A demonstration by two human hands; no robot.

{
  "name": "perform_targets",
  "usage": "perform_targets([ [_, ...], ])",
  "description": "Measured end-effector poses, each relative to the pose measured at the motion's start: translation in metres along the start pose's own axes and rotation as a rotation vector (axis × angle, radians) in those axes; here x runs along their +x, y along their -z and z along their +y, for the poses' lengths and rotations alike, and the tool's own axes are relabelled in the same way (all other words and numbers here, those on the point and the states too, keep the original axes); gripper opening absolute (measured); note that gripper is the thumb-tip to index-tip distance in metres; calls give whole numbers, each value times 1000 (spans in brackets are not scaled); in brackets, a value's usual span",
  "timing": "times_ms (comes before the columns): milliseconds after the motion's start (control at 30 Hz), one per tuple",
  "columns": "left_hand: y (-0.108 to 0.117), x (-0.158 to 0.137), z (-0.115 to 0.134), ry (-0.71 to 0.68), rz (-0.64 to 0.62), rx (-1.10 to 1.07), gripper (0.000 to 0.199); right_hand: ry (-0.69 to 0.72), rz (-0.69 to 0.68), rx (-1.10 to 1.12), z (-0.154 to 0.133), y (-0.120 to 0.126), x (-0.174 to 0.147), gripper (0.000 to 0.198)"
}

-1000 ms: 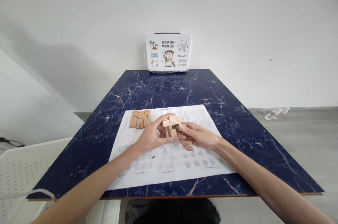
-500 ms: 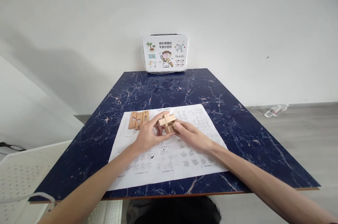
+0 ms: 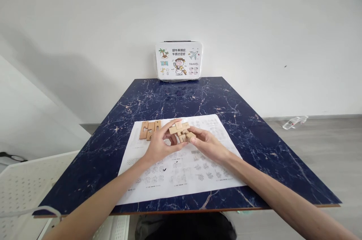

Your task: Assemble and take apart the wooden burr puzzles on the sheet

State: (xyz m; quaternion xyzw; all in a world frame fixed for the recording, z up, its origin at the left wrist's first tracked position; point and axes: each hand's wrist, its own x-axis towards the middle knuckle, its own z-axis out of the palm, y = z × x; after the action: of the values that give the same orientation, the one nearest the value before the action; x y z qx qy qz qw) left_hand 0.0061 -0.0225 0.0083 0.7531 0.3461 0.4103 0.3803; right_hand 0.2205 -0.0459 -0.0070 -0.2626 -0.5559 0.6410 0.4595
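A light wooden interlocking burr puzzle (image 3: 178,128) is held just above the paper, between both hands. My left hand (image 3: 158,145) is wrapped round its left side, fingers behind and thumb below. My right hand (image 3: 207,144) pinches a wooden piece (image 3: 190,136) at the puzzle's lower right; that piece sticks out from the cluster, and whether it still touches the rest I cannot tell. Left of the hands, several flat notched wooden pieces (image 3: 149,130) with handwritten numbers lie side by side on the printed instruction sheet (image 3: 132,194).
The sheet lies on a dark blue marbled table (image 3: 192,100). At its far edge a white printed case (image 3: 179,61) stands against the wall. A white perforated rack (image 3: 19,183) with a cable is at the left. A clear plastic bottle (image 3: 295,122) lies on the floor at right.
My right hand has shifted slightly right and down, and the piece in its fingers now sticks out further from the puzzle. The whole view has tilted a little.
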Motion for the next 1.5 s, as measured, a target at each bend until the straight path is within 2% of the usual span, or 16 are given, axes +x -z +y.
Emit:
perform_targets([
  [200,-2,-5,-2,-111,-2,177,68,-75,105,113,5,3,2,63],
  [400,-3,-7,-4,-126,18,240,69,-58,100,105,7,3,1,58],
  [633,-3,-7,-12,-212,-53,255,67,-79,97,-42,7,1,-1,61],
  [833,-3,-7,-14,-158,-122,279,70,-99,73,-153,8,-1,-2,52],
  [933,-3,-5,-14,-207,-75,311,70,-96,90,-183,10,-4,-2,49],
  [1067,-1,-2,-11,-288,-26,297,65,-41,108,-205,10,-6,-3,60],
  [1133,-1,-2,-9,-304,-25,262,66,-20,92,-205,8,-5,-5,57],
  [1233,-2,-3,-8,-259,-2,188,71,6,62,-270,4,-1,-7,47],
  [1333,-3,-3,-7,-154,8,67,73,79,106,-462,2,3,-7,39],
  [1500,0,-2,-6,-35,-112,-126,73,195,123,-707,1,10,-6,28],
])
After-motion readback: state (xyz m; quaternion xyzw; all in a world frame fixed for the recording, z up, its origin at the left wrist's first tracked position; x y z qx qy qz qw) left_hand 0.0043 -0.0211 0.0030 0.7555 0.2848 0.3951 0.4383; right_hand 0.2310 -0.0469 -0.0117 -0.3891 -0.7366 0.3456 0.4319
